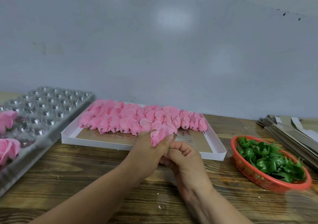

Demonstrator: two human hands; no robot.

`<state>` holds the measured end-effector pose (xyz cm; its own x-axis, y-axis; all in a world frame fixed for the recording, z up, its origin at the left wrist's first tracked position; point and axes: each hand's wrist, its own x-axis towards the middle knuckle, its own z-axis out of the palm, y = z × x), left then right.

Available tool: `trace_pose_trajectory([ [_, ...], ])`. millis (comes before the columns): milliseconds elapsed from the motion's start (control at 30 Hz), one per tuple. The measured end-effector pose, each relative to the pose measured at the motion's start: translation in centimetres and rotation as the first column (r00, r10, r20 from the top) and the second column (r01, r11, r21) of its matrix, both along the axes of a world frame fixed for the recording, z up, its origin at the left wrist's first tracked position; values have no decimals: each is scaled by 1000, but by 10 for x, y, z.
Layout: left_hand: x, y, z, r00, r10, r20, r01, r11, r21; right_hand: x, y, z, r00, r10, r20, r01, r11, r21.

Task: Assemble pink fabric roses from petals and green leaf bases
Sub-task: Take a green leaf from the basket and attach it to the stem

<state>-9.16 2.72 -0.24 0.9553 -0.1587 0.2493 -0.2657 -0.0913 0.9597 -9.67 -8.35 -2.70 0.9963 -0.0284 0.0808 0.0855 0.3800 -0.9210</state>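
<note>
Both hands (148, 152) (185, 158) hold pink rose (160, 135) over white tray's near edge (120, 145).

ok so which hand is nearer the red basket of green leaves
Right. The right hand is at centre, closer to the red basket on the far right; the left hand, holding the pink rose, sits farther left.

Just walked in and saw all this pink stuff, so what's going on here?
A person is putting together fabric roses at a wooden table. The left hand holds a pink rose head over the white tray of petal bundles, while the right hand pinches something small and green under it. Green leaf bases wait in a red basket; finished roses sit in the clear tray on the left.
</note>
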Motion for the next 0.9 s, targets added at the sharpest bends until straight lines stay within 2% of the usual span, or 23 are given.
trace_pose_trajectory([
  [133,4,8,3,998,60,-4,-59,997,58,2,-4,2,1000,-5,26,6,1000,-29],
  [233,12,16,6,995,46,-83,-34,990,140,3,-6,1,999,-11,35,14,997,-70],
  [333,14,24,8,996,34,-88,-16,979,201,0,-4,-1,998,-5,62,11,994,-108],
  [467,9,38,7,993,1,-122,23,980,198,-6,1,0,991,34,130,-6,977,-213],
  [567,6,47,3,990,-22,-141,49,981,187,-7,3,-6,990,47,132,-10,964,-267],
  [700,2,55,-1,989,-21,-145,52,974,219,-8,6,-7,985,135,107,-96,946,-310],
  [767,4,63,1,989,40,-139,-2,964,265,-7,4,-7,989,114,89,-80,944,-319],
  [900,16,102,11,952,301,-54,-256,880,400,-8,2,-11,991,121,64,-82,900,-428],
])
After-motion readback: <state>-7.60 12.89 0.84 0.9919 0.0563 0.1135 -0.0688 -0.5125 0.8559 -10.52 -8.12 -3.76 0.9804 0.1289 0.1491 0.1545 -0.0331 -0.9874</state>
